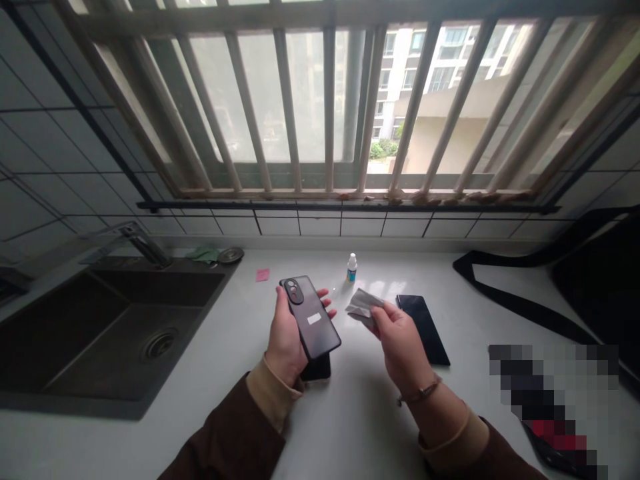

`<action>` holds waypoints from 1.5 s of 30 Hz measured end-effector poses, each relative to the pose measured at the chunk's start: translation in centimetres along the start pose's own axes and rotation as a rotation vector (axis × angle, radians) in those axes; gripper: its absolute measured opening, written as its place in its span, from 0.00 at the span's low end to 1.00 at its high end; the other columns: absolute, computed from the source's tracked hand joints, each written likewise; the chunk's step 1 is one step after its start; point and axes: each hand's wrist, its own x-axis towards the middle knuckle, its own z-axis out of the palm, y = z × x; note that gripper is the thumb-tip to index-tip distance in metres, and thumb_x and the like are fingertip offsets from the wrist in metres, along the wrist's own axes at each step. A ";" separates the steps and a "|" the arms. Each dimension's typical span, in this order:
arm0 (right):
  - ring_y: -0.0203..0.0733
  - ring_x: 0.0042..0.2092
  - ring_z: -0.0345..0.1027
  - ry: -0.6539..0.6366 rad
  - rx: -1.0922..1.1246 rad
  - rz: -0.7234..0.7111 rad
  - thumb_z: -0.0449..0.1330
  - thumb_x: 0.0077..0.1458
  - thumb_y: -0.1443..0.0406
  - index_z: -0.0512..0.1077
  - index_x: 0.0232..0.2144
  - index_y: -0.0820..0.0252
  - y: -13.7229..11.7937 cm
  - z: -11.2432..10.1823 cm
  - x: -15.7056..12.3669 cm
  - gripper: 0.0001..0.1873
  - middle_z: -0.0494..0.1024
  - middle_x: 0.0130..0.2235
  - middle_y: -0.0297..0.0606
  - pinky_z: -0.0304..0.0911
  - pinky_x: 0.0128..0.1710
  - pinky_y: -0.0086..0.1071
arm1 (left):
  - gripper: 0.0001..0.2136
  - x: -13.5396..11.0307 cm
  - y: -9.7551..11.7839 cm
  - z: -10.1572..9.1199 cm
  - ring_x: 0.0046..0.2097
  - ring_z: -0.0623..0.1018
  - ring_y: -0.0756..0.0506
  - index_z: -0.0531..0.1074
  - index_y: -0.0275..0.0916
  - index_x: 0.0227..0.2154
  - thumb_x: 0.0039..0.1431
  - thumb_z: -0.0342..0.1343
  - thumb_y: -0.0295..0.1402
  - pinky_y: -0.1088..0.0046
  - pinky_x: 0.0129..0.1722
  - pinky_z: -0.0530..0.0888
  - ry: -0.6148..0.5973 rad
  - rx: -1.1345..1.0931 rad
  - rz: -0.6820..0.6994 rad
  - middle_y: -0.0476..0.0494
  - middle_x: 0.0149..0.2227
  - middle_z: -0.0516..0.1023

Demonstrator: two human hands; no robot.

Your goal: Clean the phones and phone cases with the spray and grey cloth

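Observation:
My left hand [286, 337] is closed around a dark phone [310, 319], held back side up so that its camera bump and a small white sticker show. A second dark object [316, 369] peeks out just beneath it on the counter. My right hand [397, 337] pinches a small grey cloth [361, 307] a short way to the right of the phone, apart from it. Another black phone [424, 328] lies flat on the white counter [360, 420] behind my right hand. A small white dropper bottle [351, 268] with a blue label stands further back.
A dark sink [105, 327] with a tap [145, 245] takes up the left of the counter. A pink sticky note [263, 275] lies near it. A black bag with a long strap [520, 303] sits at the right. A barred window [325, 107] faces me.

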 end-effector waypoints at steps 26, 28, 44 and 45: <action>0.39 0.67 0.68 -0.757 -0.782 -1.025 0.55 0.65 0.78 0.74 0.59 0.58 -0.3 0.9 -2.5 0.24 0.77 0.63 0.41 0.51 0.75 0.43 | 0.27 1.1 0.2 -0.4 0.43 0.86 0.38 0.77 0.31 0.50 0.74 0.43 0.50 0.56 0.51 0.82 0.113 -0.132 -0.131 0.27 0.44 0.84; 0.39 0.67 0.68 -0.741 -0.824 -1.044 0.54 0.66 0.78 0.74 0.59 0.57 -0.2 0.9 -2.4 0.24 0.77 0.63 0.40 0.48 0.75 0.46 | 0.25 1.1 0.5 -0.3 0.44 0.86 0.37 0.76 0.34 0.50 0.74 0.43 0.49 0.54 0.51 0.81 0.088 -0.138 -0.139 0.27 0.45 0.84; 0.46 0.69 0.65 -0.556 -0.923 -1.135 0.49 0.66 0.79 0.70 0.65 0.65 0.2 1.5 -2.6 0.28 0.74 0.65 0.51 0.64 0.70 0.45 | 0.25 -0.4 -1.4 0.1 0.39 0.86 0.39 0.77 0.33 0.50 0.71 0.51 0.52 0.58 0.49 0.82 -0.090 -0.126 -0.346 0.32 0.40 0.84; 0.45 0.69 0.64 -0.614 -0.897 -1.143 0.49 0.67 0.79 0.70 0.64 0.65 -0.1 1.6 -2.9 0.27 0.74 0.65 0.49 0.64 0.70 0.44 | 0.25 -0.3 -1.1 0.1 0.38 0.86 0.39 0.76 0.35 0.53 0.71 0.51 0.52 0.58 0.47 0.83 -0.050 -0.111 -0.309 0.34 0.39 0.84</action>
